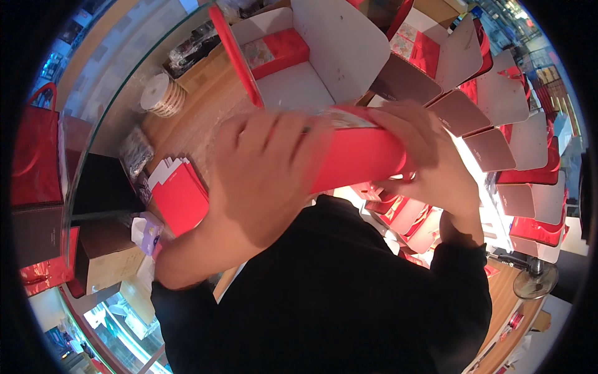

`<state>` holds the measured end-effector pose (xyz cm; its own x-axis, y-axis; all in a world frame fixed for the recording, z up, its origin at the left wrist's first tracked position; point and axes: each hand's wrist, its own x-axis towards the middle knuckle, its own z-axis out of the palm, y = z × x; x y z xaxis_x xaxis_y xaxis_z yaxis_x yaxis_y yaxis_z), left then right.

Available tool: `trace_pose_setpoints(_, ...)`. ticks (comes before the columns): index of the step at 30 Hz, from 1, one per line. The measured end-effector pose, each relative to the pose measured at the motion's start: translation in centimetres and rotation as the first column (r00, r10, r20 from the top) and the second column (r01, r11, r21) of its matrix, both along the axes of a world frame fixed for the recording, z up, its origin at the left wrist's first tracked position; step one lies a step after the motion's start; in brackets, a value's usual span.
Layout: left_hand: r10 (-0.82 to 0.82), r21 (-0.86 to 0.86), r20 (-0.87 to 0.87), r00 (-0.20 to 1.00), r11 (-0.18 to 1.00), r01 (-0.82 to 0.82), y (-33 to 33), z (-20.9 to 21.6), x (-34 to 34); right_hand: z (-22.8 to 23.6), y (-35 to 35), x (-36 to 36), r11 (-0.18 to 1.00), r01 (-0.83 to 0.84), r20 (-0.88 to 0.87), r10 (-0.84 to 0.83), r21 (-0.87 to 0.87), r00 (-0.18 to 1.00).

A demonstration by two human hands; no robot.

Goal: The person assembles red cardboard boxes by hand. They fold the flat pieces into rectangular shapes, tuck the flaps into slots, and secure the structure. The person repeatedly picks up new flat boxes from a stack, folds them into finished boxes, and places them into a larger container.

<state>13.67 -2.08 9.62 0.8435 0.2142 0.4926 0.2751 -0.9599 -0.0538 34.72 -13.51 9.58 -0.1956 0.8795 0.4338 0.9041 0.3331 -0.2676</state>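
Note:
Between my two hands is a red box (358, 156) with a pale patterned panel on its top, somewhat smeared by motion. My left hand (265, 168) is closed over its left end. At the right end, my right hand (427, 153) has its thumb below and its fingers over the top. Just beyond them stands a large open gift box (333, 37) with a white inside and a red edge. A smaller red patterned box (277, 53) lies in its far left part. Near my left forearm is a stack of flat red and white cartons (179, 194).
Several open gift boxes (498, 87) with red boxes inside crowd the right side. On the wooden table (196, 118) at the left stand white rolls (163, 95) and a clear plastic packet (135, 151). A glass edge (103, 134) curves along the left. Red bags (37, 156) hang beyond it.

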Motion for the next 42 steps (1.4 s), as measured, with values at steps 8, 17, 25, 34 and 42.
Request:
trace_pose_setpoints(8,-0.041,-0.055,0.58,0.814,0.994,0.09,6.4,-0.5,1.5,-3.3,4.7,2.9,0.996,0.056,-0.989,0.059,0.067,0.135)
trace_pose_setpoints(17,0.299,-0.527,0.386,0.872,0.848,-0.057,9.2,-8.1,1.3,-9.7,17.2,3.2,0.956,0.292,-0.56,-0.255,-0.024,0.788)
trace_pose_setpoints(25,0.34,-0.525,0.35,0.873,0.843,-0.118,8.8,-7.6,0.6,-14.3,21.9,2.7,0.934,0.275,0.268,-0.212,-0.226,0.94)
trace_pose_setpoints(34,0.371,-0.533,0.284,0.884,0.828,-0.176,8.7,-6.9,-0.1,-12.7,22.9,2.3,0.958,0.201,0.413,-0.101,-0.207,0.905)
trace_pose_setpoints(42,0.413,-0.604,0.235,0.88,0.772,-0.201,8.4,-6.8,-0.1,-6.8,23.0,-1.7,0.816,0.477,0.691,-0.138,-0.327,0.71)
